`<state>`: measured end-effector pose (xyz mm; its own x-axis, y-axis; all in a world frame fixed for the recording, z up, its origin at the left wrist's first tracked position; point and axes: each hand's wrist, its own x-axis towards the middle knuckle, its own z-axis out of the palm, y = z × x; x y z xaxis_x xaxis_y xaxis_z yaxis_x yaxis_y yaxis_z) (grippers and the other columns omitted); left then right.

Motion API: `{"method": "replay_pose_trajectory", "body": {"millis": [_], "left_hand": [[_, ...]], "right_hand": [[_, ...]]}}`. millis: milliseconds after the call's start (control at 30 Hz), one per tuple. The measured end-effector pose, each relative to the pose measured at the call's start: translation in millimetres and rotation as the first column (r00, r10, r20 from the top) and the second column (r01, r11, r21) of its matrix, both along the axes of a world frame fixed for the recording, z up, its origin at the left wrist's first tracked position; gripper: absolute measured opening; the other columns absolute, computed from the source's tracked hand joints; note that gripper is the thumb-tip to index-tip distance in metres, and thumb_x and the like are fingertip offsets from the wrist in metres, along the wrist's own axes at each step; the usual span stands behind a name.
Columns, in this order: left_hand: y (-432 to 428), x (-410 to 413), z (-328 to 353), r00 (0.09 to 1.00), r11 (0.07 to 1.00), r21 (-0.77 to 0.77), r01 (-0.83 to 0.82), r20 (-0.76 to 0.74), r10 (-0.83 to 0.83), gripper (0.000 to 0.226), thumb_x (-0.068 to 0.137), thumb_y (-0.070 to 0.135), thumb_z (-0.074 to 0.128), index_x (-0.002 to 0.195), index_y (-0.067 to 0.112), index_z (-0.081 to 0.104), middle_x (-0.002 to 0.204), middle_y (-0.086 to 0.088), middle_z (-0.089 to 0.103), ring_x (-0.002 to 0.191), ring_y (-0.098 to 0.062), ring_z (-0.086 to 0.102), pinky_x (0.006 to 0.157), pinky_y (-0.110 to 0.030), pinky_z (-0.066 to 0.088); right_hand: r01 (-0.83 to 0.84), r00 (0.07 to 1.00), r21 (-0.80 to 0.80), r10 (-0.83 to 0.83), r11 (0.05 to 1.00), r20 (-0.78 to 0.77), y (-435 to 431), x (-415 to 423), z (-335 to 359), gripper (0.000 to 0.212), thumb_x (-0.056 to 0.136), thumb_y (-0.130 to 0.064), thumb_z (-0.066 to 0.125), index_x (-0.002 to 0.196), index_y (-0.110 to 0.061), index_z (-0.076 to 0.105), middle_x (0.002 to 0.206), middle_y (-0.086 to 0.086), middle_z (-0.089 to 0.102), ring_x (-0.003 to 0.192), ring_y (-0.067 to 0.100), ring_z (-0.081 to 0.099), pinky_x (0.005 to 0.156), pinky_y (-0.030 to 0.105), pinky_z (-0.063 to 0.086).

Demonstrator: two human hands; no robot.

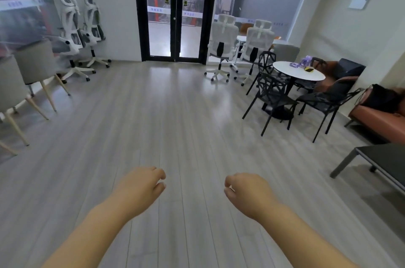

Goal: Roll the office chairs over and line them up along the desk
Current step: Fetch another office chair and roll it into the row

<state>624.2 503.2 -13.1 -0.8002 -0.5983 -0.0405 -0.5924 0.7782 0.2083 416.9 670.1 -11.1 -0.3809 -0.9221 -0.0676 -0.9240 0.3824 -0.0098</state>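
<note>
Two white office chairs on castors [72, 35] [93, 27] stand against the far left wall. Another pair of white mesh office chairs [222, 42] [257, 45] stands at the far right beside the glass doors, their backs toward me, in front of a white desk [242, 38]. My left hand [141, 186] and my right hand [247, 190] hang over the bare floor in the foreground, fingers loosely curled, holding nothing. Both hands are far from every chair.
Black-framed glass doors [175, 11] fill the far wall. A round white table [298, 71] with black wire chairs [274, 94] stands at right, a brown sofa [381, 118] and a dark low table [381, 158] nearer. Grey wooden-legged chairs [35, 64] line the left side.
</note>
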Motion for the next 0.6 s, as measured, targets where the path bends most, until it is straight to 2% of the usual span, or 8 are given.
{"method": "replay_pose_trajectory", "body": {"millis": [100,267,433,600], "left_hand": [[-52.3,-53.7,-1.0,0.999,0.999,0.006,0.039,0.013,-0.039,0.032,0.096,0.039,0.036,0.124,0.029,0.048,0.120,0.010,0.055,0.109,-0.013,0.051,0.088,-0.030,0.043],[-137.9,-156.2,-12.3,0.995,0.995,-0.005,0.101,0.014,-0.101,0.032,0.096,0.039,0.037,0.123,0.029,0.050,0.120,0.011,0.055,0.109,-0.012,0.051,0.089,-0.028,0.042],[-224.9,-267.9,-13.0,0.994,0.993,-0.045,0.111,0.014,-0.111,0.034,0.097,0.039,0.036,0.126,0.027,0.049,0.122,0.011,0.055,0.109,-0.009,0.051,0.088,-0.021,0.040],[-309.1,-378.1,5.9,0.998,0.996,-0.054,0.064,0.009,-0.064,0.033,0.097,0.038,0.035,0.126,0.028,0.048,0.123,0.013,0.054,0.110,-0.008,0.049,0.087,-0.021,0.038]], "right_hand": [[0.038,0.999,0.017,-0.038,0.999,0.003,-43.4,-46.9,-2.0,0.029,0.095,-0.035,0.039,0.104,-0.016,0.060,0.098,0.002,0.065,0.088,0.024,0.060,0.071,0.032,0.045],[0.092,0.995,0.032,-0.093,0.995,0.029,-121.5,-146.7,-11.9,0.028,0.094,-0.033,0.040,0.104,-0.017,0.061,0.100,0.001,0.066,0.090,0.022,0.061,0.074,0.032,0.047],[0.081,0.995,0.009,-0.082,0.997,0.055,-210.2,-257.0,-18.7,0.028,0.096,-0.032,0.039,0.105,-0.017,0.060,0.101,0.000,0.066,0.090,0.021,0.060,0.074,0.031,0.046],[0.032,0.999,-0.015,-0.032,0.999,0.042,-307.3,-371.1,-1.3,0.030,0.097,-0.032,0.037,0.108,-0.016,0.060,0.103,0.002,0.065,0.092,0.023,0.060,0.068,0.028,0.037]]}}
